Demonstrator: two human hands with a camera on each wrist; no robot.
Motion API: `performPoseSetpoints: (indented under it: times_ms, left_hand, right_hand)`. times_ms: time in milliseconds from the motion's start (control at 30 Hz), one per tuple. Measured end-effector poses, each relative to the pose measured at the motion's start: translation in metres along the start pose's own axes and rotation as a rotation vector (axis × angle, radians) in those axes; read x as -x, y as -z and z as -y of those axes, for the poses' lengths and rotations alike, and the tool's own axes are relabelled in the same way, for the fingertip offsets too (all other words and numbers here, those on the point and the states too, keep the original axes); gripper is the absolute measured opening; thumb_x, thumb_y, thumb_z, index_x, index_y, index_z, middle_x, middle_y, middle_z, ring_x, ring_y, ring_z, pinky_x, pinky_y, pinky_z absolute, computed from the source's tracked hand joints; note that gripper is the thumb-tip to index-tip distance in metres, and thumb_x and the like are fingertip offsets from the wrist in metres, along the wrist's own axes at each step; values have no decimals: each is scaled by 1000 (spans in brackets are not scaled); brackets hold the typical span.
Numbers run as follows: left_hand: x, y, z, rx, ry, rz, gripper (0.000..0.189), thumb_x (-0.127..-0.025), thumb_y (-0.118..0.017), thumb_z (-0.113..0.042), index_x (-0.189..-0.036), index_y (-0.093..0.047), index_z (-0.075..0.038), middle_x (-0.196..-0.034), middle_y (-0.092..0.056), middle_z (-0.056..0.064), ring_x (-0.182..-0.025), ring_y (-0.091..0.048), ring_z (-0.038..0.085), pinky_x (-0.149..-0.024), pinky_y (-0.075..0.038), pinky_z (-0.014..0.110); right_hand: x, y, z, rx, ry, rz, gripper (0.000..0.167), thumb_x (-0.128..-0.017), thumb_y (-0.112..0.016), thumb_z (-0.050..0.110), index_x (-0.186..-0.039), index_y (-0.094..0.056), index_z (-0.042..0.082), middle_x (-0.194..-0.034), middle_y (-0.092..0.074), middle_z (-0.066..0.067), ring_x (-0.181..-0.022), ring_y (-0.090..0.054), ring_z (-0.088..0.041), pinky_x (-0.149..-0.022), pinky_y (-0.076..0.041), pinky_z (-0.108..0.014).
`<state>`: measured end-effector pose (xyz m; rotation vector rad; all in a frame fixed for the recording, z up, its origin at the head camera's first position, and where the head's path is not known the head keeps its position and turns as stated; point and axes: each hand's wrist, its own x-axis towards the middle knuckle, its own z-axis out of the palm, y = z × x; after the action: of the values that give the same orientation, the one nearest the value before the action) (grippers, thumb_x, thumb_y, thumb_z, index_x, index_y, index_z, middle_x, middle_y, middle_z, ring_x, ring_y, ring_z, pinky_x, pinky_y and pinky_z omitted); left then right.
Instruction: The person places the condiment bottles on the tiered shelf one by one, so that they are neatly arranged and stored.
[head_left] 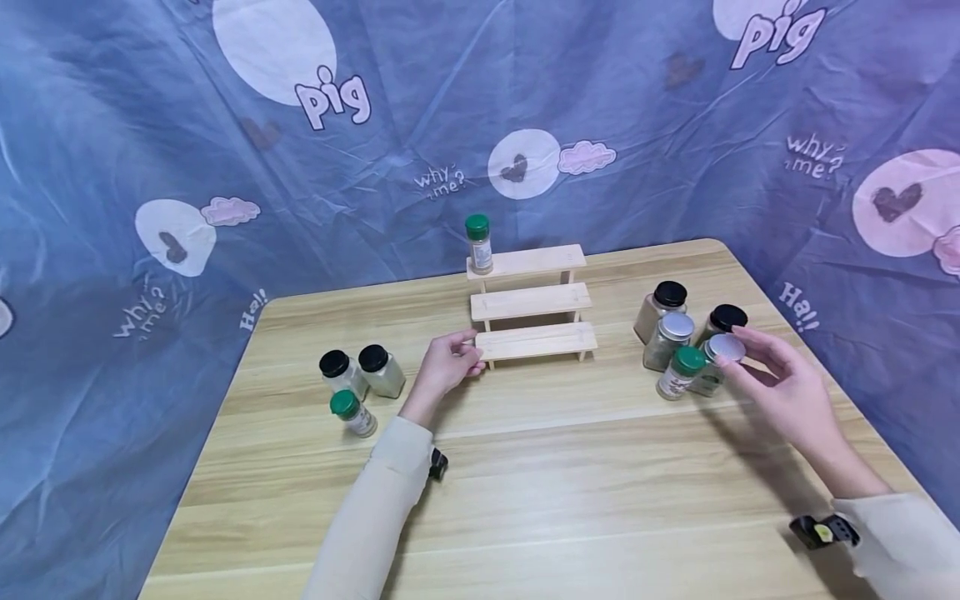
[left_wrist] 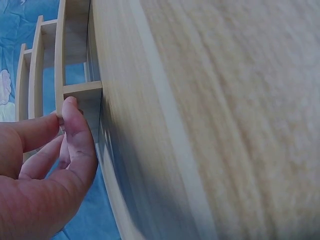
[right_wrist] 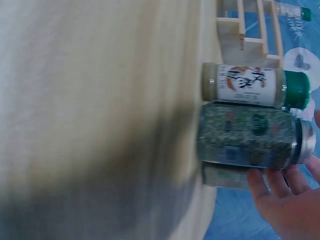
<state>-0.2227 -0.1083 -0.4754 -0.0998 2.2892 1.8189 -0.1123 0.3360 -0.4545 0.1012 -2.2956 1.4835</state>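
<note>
At the right of the frame, a silver-lidded jar [right_wrist: 247,135] is held at its lid by the right hand [head_left: 783,396], thumb and fingertips curved round the rim; how firmly it is squeezed cannot be told. Tightly packed here, so a straight, upright lift would be wise, with the green-lidded bottle [head_left: 678,373] just beside it left unbrushed. A lower hold, round the glass, might be judged safer should the lid be loose.

To centre frame: the wooden rack [head_left: 536,342] is pinched at the left end of its lowest shelf by the left hand [head_left: 446,367], thumb against forefinger. Light pressure should be enough; too hard a tug could topple the top bottle [head_left: 480,244].

And the count! Five containers are grouped at the right: two silver-lidded, two black-lidded jars [head_left: 660,312], one green-lidded. Three are set at the left of the frame: two black-lidded jars [head_left: 382,372] and one green-lidded bottle [head_left: 353,414]. One more green lid is seen up top. Nine altogether, with three shelves counted on one rack, all borne by one table [head_left: 562,475], backed by printed fabric [head_left: 420,100].
</note>
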Motion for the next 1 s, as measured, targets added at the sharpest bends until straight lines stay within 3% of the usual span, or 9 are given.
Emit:
performPoseSetpoints:
  times_ms: [200,500,667,900,1000]
  left_hand:
    - [1,1,-2,-4,2,2,49,-99,-67,2,-148,-58,-2,-113,-74,25,-77,-74,16,-79,-70,28]
    - [2,1,-2,-5,-2,2,49,-100,-67,1,-148,-58,-1,-113,-74,25,-80,-75,18,-78,-70,26]
    - [2,1,-1,-7,-4,6,49,-100,-66,2,-148,-57,0,-113,-74,25,-79,-75,17,-77,-70,25]
    - [1,2,-1,-2,3,20,50,-100,-66,1,-149,-56,-1,-113,-74,24,-81,-75,19,-80,-70,28]
    - [2,2,-2,-1,2,17,50,-100,-66,1,-149,-57,-1,-113,-74,24,-79,-75,17,-79,-70,27]
  right_hand:
    - [3,-2,-13,59,-49,40,52,-91,-78,-4,-139,-61,4,-109,-65,33,-101,-62,18,-85,-54,2]
    - [7,3,-31,73,-88,123,49,-92,-79,1,-123,-58,33,-107,-64,38,-98,-61,24,-88,-51,4]
    - [9,4,-34,66,-93,123,47,-93,-78,2,-126,-61,31,-109,-64,38,-100,-61,24,-90,-49,5]
    - [13,5,-30,99,-89,106,49,-94,-78,3,-140,-63,11,-110,-64,38,-104,-59,24,-91,-47,7]
    - [12,8,-23,107,-101,95,49,-95,-77,5,-141,-63,14,-109,-65,39,-104,-59,24,-89,-48,6]
